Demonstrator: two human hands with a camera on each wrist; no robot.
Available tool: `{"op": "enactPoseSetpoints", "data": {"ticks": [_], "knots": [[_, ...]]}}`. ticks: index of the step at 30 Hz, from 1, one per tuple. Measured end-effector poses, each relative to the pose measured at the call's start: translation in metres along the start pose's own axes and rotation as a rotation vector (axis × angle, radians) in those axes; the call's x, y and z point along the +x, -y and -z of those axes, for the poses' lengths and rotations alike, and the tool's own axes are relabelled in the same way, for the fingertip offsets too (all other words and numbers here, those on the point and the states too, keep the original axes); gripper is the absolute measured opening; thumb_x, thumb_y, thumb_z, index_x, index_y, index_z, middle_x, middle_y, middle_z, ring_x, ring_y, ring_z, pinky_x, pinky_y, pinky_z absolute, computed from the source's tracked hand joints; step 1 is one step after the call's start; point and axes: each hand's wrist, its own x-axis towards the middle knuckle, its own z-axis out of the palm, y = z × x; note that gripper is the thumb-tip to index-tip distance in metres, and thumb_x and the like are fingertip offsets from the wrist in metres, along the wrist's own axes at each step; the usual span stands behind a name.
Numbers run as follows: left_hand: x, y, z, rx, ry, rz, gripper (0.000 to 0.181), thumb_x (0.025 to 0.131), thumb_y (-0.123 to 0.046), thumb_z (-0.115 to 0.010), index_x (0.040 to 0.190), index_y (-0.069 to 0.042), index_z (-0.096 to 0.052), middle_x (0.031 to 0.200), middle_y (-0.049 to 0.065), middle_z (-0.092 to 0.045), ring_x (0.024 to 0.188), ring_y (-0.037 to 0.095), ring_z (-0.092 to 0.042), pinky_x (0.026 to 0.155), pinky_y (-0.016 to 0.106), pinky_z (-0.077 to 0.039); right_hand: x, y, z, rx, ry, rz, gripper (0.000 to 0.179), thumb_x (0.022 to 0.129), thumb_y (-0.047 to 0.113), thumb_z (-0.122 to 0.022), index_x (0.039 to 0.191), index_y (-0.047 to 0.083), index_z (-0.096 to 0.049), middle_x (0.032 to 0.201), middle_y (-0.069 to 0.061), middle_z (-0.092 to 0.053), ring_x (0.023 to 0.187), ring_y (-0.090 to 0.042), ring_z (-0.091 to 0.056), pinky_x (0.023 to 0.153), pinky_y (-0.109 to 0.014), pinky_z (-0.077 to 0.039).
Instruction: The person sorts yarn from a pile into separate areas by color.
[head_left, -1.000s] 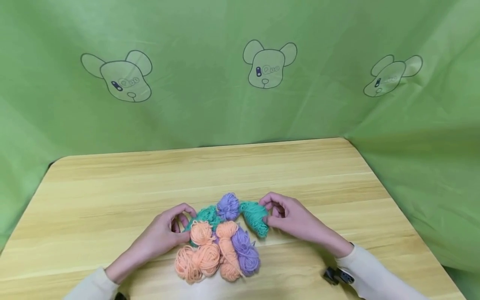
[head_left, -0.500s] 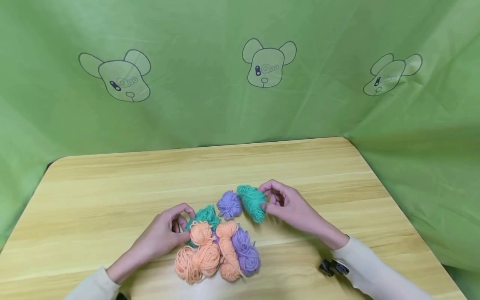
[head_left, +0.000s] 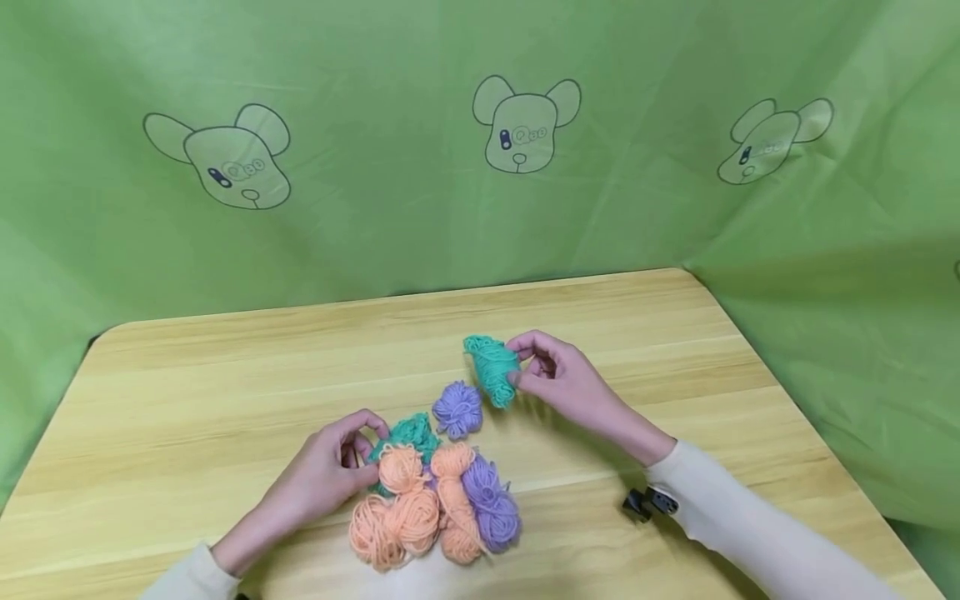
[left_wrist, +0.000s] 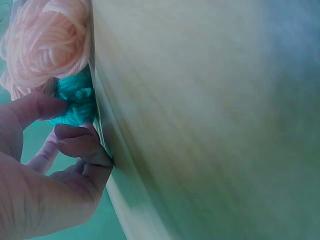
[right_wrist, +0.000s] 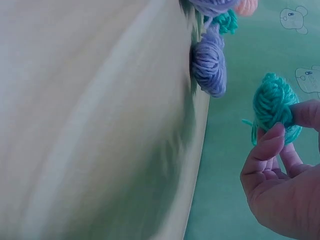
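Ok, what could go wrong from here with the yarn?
The right grip pinches the green ball at one side, raised off the table, so it might slip and drop.
A loose strand hangs from that ball and could snag or start unwinding.
The left grip holds the other green ball, which sits close against the orange balls; pulling it could roll them.

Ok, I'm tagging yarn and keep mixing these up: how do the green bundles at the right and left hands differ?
The right green bundle is raised off the table; the left green bundle sits on it. The right one is apart from other yarn, while the left one is partly hidden by peach yarn in the head view. Both are teal green.
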Motion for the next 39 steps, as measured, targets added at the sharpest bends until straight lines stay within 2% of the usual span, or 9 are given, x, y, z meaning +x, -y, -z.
{"op": "enactPoseSetpoints", "data": {"ticks": [7,13,21,33,39], "knots": [[0.0,0.0,0.0,-0.001,-0.005,0.017,0.043,0.082,0.005,-0.081,0.119,-0.013,-0.07,0.089,0.003,-0.061,0.072,0.018,-0.052,0.06,0.025,-0.043,0.014,0.002,-0.002,-0.025,-0.038,0.012,0.037,0.099,0.01,-0.077,0.134,0.003,-0.069,0.1,-0.014,-0.068,0.082,-0.025,-0.062,0.068,-0.026,-0.05],[-0.001,0.0,0.001,-0.002,-0.006,0.018,0.043,0.082,0.005,-0.08,0.119,-0.014,-0.07,0.089,0.004,-0.061,0.072,0.019,-0.052,0.06,0.025,-0.043,0.028,0.004,-0.006,-0.035,-0.095,0.013,0.036,0.099,0.014,-0.077,0.133,0.005,-0.07,0.109,-0.01,-0.069,0.085,-0.023,-0.062,0.07,-0.027,-0.05],[-0.001,-0.001,0.001,0.014,0.001,0.023,0.043,0.082,0.006,-0.079,0.119,-0.014,-0.07,0.091,0.004,-0.061,0.075,0.02,-0.053,0.063,0.026,-0.045,0.057,0.004,-0.009,-0.083,-0.133,0.023,0.035,0.099,0.013,-0.077,0.132,0.004,-0.071,0.113,-0.01,-0.071,0.09,-0.03,-0.063,0.072,-0.027,-0.05],[0.0,-0.001,0.001,0.006,-0.001,0.03,0.044,0.082,0.006,-0.08,0.12,-0.015,-0.07,0.091,0.004,-0.061,0.074,0.019,-0.052,0.062,0.026,-0.044,0.095,-0.001,-0.014,-0.127,-0.146,-0.086,0.038,0.099,0.019,-0.076,0.133,0.003,-0.069,0.119,-0.012,-0.07,0.103,-0.028,-0.063,0.086,-0.038,-0.053],[0.0,-0.002,0.0,0.012,0.001,0.039,0.044,0.082,0.006,-0.079,0.119,-0.015,-0.07,0.091,0.004,-0.061,0.074,0.02,-0.052,0.062,0.026,-0.044,0.107,-0.01,-0.012,-0.148,-0.138,-0.122,0.04,0.1,0.02,-0.076,0.136,0.003,-0.068,0.119,-0.012,-0.069,0.105,-0.028,-0.062,0.085,-0.037,-0.053]]}}
